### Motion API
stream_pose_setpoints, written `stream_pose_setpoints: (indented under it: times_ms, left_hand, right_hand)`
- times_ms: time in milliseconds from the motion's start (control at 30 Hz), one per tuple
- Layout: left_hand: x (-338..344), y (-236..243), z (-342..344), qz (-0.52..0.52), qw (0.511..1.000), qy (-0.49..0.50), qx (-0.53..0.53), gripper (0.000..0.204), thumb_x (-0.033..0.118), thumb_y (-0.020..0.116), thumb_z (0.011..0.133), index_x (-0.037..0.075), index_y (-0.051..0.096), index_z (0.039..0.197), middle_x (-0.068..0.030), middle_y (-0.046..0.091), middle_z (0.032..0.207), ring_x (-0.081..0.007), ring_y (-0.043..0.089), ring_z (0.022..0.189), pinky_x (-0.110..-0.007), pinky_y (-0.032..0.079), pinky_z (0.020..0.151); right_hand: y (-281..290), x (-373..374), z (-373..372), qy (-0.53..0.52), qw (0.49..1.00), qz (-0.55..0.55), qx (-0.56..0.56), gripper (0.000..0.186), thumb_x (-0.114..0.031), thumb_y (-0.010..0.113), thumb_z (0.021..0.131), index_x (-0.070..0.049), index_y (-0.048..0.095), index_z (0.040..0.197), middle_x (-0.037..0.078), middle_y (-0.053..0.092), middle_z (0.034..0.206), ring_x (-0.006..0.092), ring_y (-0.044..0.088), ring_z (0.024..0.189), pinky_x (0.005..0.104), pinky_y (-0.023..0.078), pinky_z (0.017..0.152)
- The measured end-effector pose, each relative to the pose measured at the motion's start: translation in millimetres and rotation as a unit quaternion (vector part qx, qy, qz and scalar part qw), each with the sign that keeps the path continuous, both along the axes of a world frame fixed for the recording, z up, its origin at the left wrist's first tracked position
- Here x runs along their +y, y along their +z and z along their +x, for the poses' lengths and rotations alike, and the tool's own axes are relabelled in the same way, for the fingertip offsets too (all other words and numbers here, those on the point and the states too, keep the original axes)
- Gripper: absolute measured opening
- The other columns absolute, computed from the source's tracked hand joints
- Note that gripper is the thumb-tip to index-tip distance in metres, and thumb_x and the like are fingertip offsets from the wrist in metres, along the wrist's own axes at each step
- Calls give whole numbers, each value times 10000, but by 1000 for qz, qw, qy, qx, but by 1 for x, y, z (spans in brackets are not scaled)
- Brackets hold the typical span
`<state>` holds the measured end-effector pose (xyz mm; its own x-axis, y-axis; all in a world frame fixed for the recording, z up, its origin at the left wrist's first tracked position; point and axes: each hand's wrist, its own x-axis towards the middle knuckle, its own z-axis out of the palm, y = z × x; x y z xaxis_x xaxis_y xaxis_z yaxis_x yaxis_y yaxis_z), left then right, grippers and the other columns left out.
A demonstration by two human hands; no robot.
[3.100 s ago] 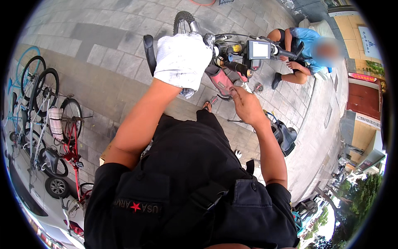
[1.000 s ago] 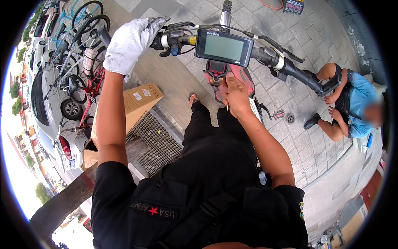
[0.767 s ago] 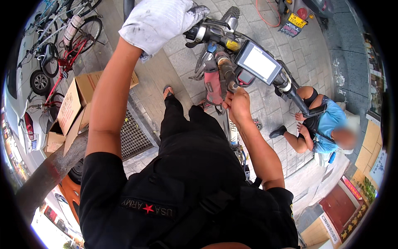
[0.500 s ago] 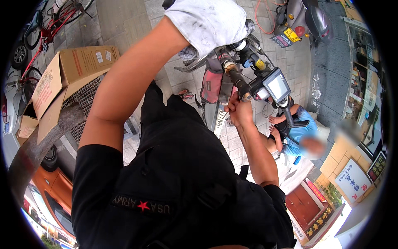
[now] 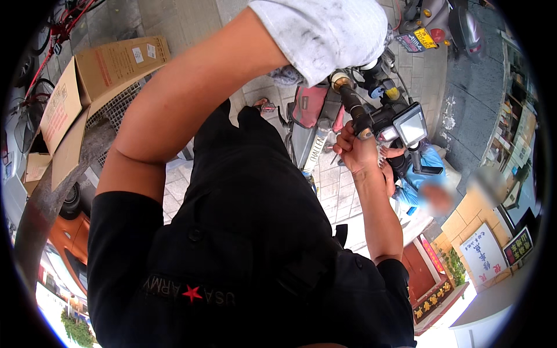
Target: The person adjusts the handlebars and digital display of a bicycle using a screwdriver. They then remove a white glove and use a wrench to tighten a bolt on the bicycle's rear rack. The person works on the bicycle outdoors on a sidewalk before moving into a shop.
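Observation:
A grey-white cloth (image 5: 331,37) with dark smudges covers my left hand at the top of the head view, so its fingers are hidden. Below the cloth runs a bicycle's black handlebar (image 5: 352,103), with a brass-coloured ring near its far end. My right hand (image 5: 355,152) is just below the bar's near end, fingers curled in; whatever they hold, if anything, is hidden. Right of the bar a small screen device (image 5: 410,125) is mounted among cables and clamps. A red and grey bag (image 5: 308,105) hangs on the bicycle's frame, beside a pale tube with lettering (image 5: 316,152).
An opened cardboard box (image 5: 110,72) lies at the left above a metal grating. A person in a blue shirt (image 5: 422,168) sits to the right, near the handlebar. Beyond are a parked scooter (image 5: 444,26) and a white sign board (image 5: 486,255). A red bicycle (image 5: 55,32) stands at the far left.
The cloth, handlebar, screen device and my right hand have all shifted right in the picture. My right hand's fingers are still curled near the bar's end.

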<state>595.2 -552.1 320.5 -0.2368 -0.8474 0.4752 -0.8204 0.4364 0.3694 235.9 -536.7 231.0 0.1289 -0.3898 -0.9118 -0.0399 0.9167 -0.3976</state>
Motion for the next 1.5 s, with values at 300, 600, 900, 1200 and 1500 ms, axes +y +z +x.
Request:
stream_pose_setpoints:
  times_ms: [300, 600, 900, 1200, 1500]
  left_hand:
    - [-23, 15, -28, 111, 972, 122, -165, 369, 370, 604, 997, 47, 761, 1084, -189, 747, 987, -384, 706, 938, -469, 555, 852]
    - [-32, -18, 1, 184, 968, 147, -87, 359, 310, 593, 1034, 11, 725, 1184, -232, 738, 1056, -401, 704, 994, -436, 546, 903]
    - [-24, -7, -10, 238, 960, 142, 46, 364, 247, 605, 1064, -43, 694, 1265, -177, 759, 1123, -220, 708, 1008, -332, 533, 922]
    - [-29, -4, -12, 342, 919, 151, 129, 369, 46, 481, 1083, -118, 551, 1406, -166, 664, 1353, -209, 641, 1236, -297, 490, 1085]
    - [-26, -1, -16, 296, 942, 157, 33, 354, 166, 554, 1087, -68, 638, 1340, -114, 721, 1224, -164, 656, 1114, -302, 500, 1003]
  right_hand:
    - [-42, 12, 7, 10, 964, -265, -38, 200, -155, 538, 1073, -25, 635, 958, 53, 569, 722, 158, 526, 540, 329, 466, 496]
    - [-62, 35, 30, -20, 874, -479, 74, 246, -198, 584, 1072, 18, 700, 1042, 93, 700, 826, 144, 628, 721, 329, 512, 661]
    - [-94, 30, 9, -12, 862, -507, 1, 210, -154, 544, 1088, -1, 665, 1170, 68, 670, 849, 142, 645, 748, 301, 539, 699]
    - [-106, 30, 21, -18, 885, -465, -31, 205, -127, 525, 1102, 2, 648, 1203, 18, 647, 855, 98, 619, 745, 269, 544, 711]
    - [-113, 27, 15, 24, 820, -568, 68, 246, -150, 574, 1072, 15, 650, 1239, 104, 728, 919, 161, 681, 774, 306, 550, 721]
